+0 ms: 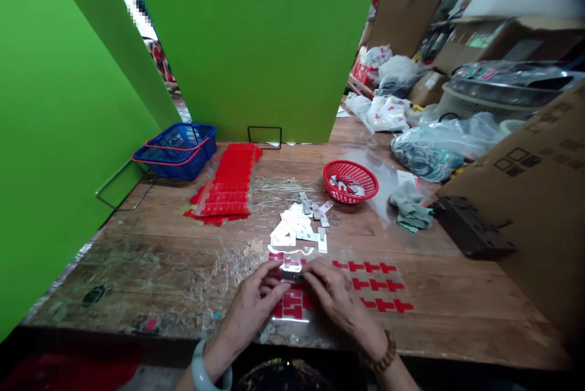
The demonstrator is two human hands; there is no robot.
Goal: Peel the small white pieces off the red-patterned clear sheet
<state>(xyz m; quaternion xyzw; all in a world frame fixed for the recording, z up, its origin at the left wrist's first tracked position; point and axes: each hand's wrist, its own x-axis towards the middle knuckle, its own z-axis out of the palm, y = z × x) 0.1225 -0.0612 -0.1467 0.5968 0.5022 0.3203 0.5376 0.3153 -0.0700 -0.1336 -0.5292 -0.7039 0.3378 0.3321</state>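
both hands are working at 6 o'clock on the bench [137, 239]; the left hand [254, 306] and right hand [337, 299] are pinching a small metal piece [292, 264] onto the red sticker sheet [292, 306], each grip closed on it; pressing evenly seems best.

Landmark: the clear sheet of red T-shaped stickers [365, 286] lying flat on the wooden table [457, 293].

Left hand [253, 306] and right hand [336, 298] rest on the sheet's left end, fingertips meeting on a small metal piece [292, 264] pressed against it. What the fingers grip cannot be told exactly.

Just beyond the sheet: a loose pile of metal plates [299, 226]. Farther beyond, to the right: a red basket [350, 181] and a grey cloth [410, 205]. Beyond and left: a stack of red sticker sheets [228, 187], then blue baskets [176, 148] against the green panel [251, 44].
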